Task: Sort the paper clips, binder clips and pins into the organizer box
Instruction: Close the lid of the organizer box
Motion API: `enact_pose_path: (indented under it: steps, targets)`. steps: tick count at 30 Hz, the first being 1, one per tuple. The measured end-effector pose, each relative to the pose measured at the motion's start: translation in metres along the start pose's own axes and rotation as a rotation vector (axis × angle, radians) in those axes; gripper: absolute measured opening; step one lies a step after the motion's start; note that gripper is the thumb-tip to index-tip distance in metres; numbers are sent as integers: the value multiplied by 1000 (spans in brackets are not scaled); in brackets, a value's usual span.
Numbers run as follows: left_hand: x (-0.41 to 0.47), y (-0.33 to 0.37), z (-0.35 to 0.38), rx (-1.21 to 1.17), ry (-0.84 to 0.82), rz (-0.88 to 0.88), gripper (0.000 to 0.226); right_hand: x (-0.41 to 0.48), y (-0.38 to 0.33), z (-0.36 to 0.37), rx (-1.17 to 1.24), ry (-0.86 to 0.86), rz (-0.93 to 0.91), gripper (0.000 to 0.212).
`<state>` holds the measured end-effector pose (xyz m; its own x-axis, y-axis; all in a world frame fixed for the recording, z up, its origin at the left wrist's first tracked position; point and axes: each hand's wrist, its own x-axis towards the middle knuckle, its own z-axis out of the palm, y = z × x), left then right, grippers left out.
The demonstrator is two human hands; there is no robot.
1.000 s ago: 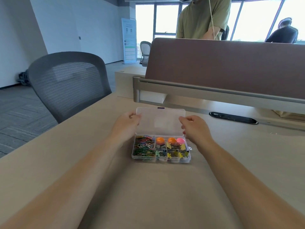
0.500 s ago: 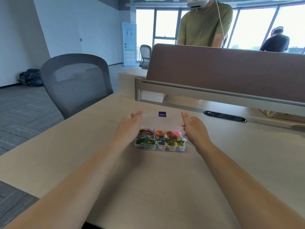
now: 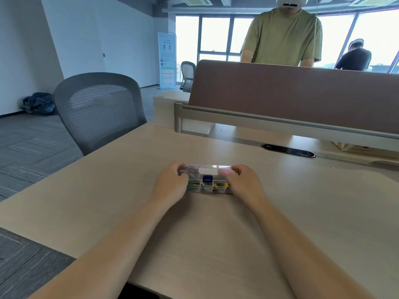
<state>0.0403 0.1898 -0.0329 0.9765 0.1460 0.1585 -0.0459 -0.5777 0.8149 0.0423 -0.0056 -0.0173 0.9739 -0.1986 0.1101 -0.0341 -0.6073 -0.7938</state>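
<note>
My left hand (image 3: 170, 184) grips the left end of the organizer box (image 3: 208, 186) and my right hand (image 3: 246, 183) grips its right end. The fingers of both curl over the clear lid (image 3: 207, 171), which lies flat on the box with its blue latch (image 3: 207, 178) at the middle of the near edge. The box sits on the desk (image 3: 216, 234) between my hands. All I can see of the paper clips (image 3: 193, 183), the yellow binder clips (image 3: 219, 184) and the pink blur I take for pins (image 3: 224, 172) is inside it, so I judge the sorting done. Only the latch may remain, and I cannot tell if it is fastened.
</note>
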Motion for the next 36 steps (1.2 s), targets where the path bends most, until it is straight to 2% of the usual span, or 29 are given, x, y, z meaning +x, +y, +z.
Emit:
enact_pose_path:
  steps: [3, 10, 15, 18, 25, 31, 36]
  targets:
    - [-2, -3, 2, 65, -12, 57, 33, 0, 4, 5, -46, -27, -29, 38]
    - [-1, -5, 6, 181, -3, 135, 34, 5, 7, 9, -178, -65, -109, 36]
    - [0, -3, 11, 328, 27, 273, 37, 2, 6, 11, -327, -61, -222, 42]
    - [-4, -1, 15, 395, 3, 334, 36, -4, 0, 12, -340, -94, -279, 34]
    - [-9, 0, 17, 474, -58, 342, 70, -18, -2, 6, -359, -161, -328, 58]
    - [-6, 1, 18, 493, -46, 339, 59, -18, 0, 9, -402, -120, -337, 55]
    - [-6, 2, 19, 492, -30, 316, 62, -17, -1, 10, -442, -114, -339, 54]
